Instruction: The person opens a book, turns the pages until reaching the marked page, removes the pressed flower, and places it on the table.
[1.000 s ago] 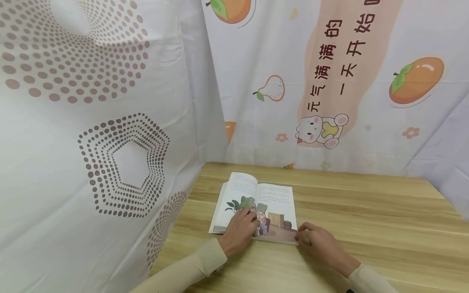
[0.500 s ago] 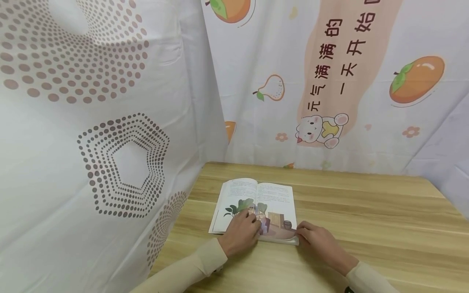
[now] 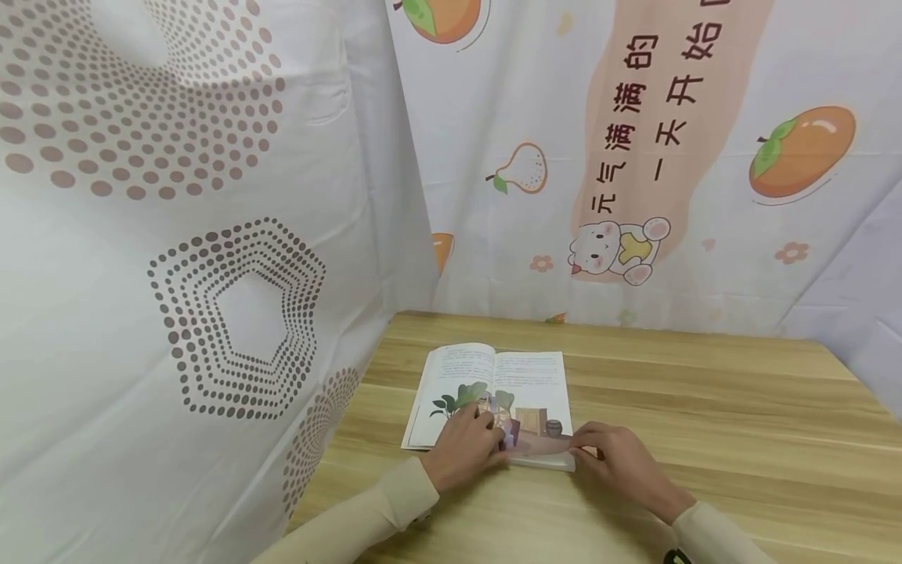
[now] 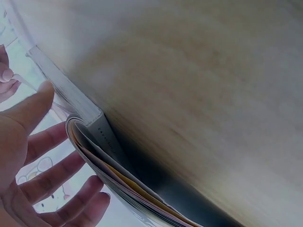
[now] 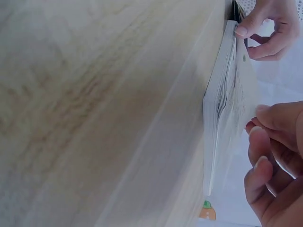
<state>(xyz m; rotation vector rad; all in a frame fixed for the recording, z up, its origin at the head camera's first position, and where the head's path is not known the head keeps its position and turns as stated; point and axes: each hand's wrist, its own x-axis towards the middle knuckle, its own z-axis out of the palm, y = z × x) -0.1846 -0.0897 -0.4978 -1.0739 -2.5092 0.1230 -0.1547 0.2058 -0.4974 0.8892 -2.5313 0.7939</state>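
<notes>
An open book (image 3: 532,372) lies on the wooden table, with printed text above a coloured picture of plants and a room. My left hand (image 3: 465,445) rests on the lower middle of the book, over the fold. In the left wrist view, the left hand's fingers (image 4: 52,184) are loosely bent against the pages and its thumb lies near the bottom edge. At the lower right corner, my right hand (image 3: 620,462) pinches a page (image 3: 557,445) between thumb and index finger, lifting it slightly off the pages below. The right wrist view shows the page block edge-on beside the right hand.
Wood-grain table surface (image 3: 705,407) extends right of the book and in front of it. A white dotted cloth (image 3: 254,313) hangs close on the left. Behind the table hangs another cloth (image 3: 535,235) with fruit prints and lettering.
A raised left page has settled flat onto the left side. My right hand has taken the lower right page corner and raised it a little; my left thumb has spread rightward.
</notes>
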